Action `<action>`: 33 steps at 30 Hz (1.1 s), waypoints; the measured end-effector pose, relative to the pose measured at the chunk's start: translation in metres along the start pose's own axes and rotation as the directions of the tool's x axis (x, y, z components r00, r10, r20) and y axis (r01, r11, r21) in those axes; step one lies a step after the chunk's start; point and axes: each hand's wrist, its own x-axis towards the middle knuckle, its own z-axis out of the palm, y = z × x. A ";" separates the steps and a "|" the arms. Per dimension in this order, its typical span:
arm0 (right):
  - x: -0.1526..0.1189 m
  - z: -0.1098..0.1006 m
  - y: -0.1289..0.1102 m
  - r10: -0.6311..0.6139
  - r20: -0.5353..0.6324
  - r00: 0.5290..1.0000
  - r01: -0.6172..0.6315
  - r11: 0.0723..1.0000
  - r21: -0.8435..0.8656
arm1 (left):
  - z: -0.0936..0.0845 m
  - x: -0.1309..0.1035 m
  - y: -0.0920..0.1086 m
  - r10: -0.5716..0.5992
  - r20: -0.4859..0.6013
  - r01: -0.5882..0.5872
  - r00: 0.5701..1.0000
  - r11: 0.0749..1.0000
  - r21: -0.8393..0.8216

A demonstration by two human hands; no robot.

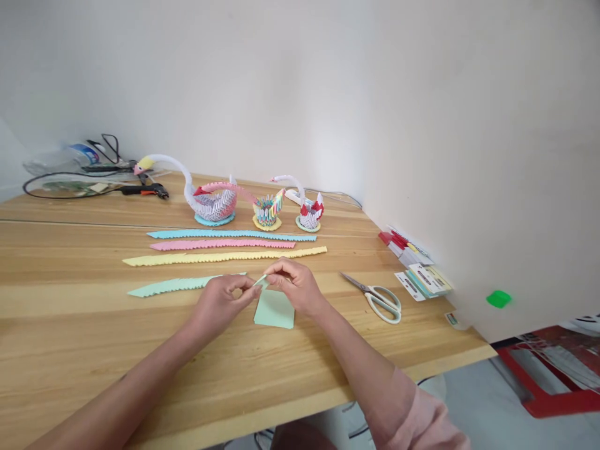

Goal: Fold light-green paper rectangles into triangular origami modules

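Observation:
A small folded piece of light green paper [261, 282] is pinched between my two hands. My left hand [224, 301] grips its left side with thumb and finger, and my right hand [295, 284] closes on its right side. Just below them a stack of square green paper [274, 309] lies flat on the table. A light green folded-paper strip [173, 286] rests to the left, partly behind my left hand. Farther back lie a yellow strip [225, 257], a pink strip [222, 244] and a blue strip [232, 235], side by side.
Behind the strips stand a large paper swan [213, 205], a multicoloured one [266, 212] and a smaller one [310, 215]. Scissors [382, 302] lie right of my hands. Paper packs [424, 281] sit by the right wall. A glue gun [145, 190] and bottle [60, 159] are back left.

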 end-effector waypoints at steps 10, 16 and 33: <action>0.001 -0.001 -0.006 -0.027 0.005 1.000 0.027 0.999 -0.025 | 0.001 0.000 0.000 0.011 -0.015 -0.010 1.000 0.998 0.054; 0.001 0.001 -0.008 -0.019 -0.011 1.000 0.019 1.000 -0.020 | 0.002 0.000 0.001 -0.004 0.109 0.008 0.994 0.999 -0.038; 0.001 0.002 -0.005 -0.039 -0.005 0.999 0.039 0.999 0.016 | -0.003 -0.001 0.003 0.071 -0.052 -0.072 0.996 0.997 -0.009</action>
